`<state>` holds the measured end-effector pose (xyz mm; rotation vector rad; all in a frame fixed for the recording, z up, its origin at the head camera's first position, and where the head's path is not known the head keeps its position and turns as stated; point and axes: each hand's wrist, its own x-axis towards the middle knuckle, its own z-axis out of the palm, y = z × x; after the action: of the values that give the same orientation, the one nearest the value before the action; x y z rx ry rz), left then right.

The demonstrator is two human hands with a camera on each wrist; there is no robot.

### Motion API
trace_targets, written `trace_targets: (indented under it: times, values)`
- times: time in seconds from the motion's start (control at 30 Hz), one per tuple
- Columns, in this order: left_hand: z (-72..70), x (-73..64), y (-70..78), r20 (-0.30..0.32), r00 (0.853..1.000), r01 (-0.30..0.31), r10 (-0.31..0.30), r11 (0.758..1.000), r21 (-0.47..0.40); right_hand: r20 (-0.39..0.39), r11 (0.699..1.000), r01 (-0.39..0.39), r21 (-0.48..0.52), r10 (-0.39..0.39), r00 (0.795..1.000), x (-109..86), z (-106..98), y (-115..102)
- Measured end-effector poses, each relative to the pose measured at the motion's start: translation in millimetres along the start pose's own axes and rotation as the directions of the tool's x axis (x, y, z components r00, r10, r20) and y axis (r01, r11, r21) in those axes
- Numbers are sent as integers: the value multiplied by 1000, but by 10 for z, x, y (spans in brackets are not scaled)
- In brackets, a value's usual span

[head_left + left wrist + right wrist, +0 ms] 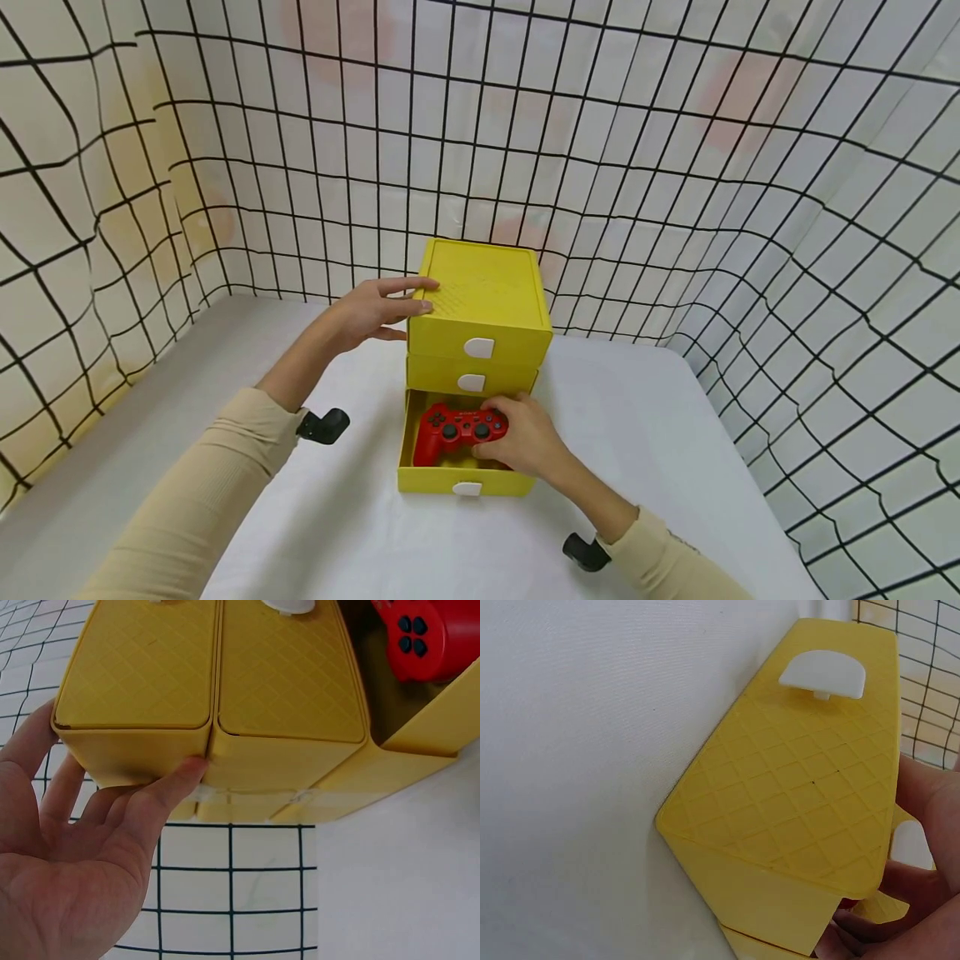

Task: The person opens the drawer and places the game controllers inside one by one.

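Observation:
A yellow three-drawer box (487, 279) stands on the white surface, its bottom drawer (420, 481) pulled out. Inside that drawer lies a red game controller (427, 447), with dark sticks and buttons facing up. My right hand (531, 440) grips the controller's right end, thumb and fingers on either side of it. In the right wrist view the drawer front (780, 780) covers most of the controller. My left hand (363, 315) rests against the box's upper left edge, two fingertips on the top. The left wrist view shows a digit touching the side by the seam between the upper drawers.
Black wire grid panels (360, 167) stand behind and on both sides, with pale sheeting beyond them. A white table (637, 433) extends around the box. The two upper drawers are closed, each with a white tab handle (479, 347). Black camera mounts (324, 427) sit on both wrists.

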<state>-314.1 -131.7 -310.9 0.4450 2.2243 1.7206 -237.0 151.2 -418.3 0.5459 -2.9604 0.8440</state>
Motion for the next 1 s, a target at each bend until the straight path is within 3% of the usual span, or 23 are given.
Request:
trace_targets:
  times: [0.53, 0.8, 1.0]
  values:
    - [2, 4, -8, 0, 1000, 11, -11, 1000, -24, 70, 985, 99, -140, -90, 994, 5, 35, 61]
    - [-1, 7, -20, 4, 1000, 16, -16, 999, -30, 79, 995, 16, -102, -8, 997, -50, 5, 21]
    - [-11, 7, -13, 6, 1000, 14, -14, 1000, -22, 72, 996, -78, -36, 81, 994, -183, -162, -39]
